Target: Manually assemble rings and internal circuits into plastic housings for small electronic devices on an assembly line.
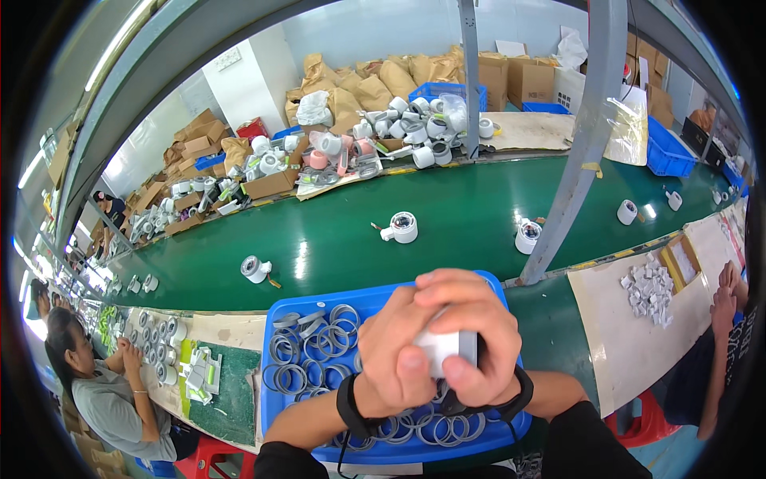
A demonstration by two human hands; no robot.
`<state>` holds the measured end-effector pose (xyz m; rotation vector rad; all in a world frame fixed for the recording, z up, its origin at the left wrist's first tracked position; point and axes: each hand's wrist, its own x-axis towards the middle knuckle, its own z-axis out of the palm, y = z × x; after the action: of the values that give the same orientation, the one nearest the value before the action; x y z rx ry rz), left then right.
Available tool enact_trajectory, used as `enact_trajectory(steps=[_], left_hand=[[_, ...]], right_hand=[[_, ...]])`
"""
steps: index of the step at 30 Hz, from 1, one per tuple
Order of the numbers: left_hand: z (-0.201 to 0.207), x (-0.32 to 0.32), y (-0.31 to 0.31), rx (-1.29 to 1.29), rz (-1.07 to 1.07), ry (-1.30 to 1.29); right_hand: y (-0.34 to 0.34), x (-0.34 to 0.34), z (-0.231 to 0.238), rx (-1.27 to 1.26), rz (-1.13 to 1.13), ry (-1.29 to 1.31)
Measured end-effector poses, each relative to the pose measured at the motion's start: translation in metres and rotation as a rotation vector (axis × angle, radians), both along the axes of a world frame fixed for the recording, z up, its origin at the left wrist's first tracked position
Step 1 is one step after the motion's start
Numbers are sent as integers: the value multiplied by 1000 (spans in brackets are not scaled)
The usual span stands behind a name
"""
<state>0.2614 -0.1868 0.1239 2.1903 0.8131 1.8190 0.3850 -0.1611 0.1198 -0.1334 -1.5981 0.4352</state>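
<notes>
My left hand and my right hand are both closed round a white plastic housing with a grey rim on its right side. Their fingers overlap at the top and cover much of it; both thumbs press the near side. Beneath my hands is a blue tray, where many loose grey rings lie in overlapping heaps. My forearms hide part of the tray.
Behind the tray runs a green conveyor belt carrying white round units with short stubs. A grey post stands right of my hands. Co-workers sit left and right; small white parts are piled at right.
</notes>
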Motion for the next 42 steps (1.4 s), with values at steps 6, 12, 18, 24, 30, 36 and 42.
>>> enact_trajectory(steps=[6, 12, 18, 24, 30, 36, 42], left_hand=[[9, -2, 46, -557, -124, -363], [-25, -52, 122, -402, 366, 349], [-83, -83, 185, -671, 512, 1085], [-130, -115, 247, -473, 240, 1009], [-107, -85, 246, -823, 557, 1108], [-112, -113, 264, -867, 121, 934], [-110, -144, 266, -798, 44, 1011]], right_hand=[[35, 5, 4, -109, -188, -311], [127, 25, -52, -488, -585, -774], [218, 54, -124, -512, -459, -1387], [190, 22, -72, -386, -318, -1304], [124, 18, -62, -309, 214, -1391], [72, 21, -91, -138, 207, -1523], [48, 16, -96, 68, 13, -1514]])
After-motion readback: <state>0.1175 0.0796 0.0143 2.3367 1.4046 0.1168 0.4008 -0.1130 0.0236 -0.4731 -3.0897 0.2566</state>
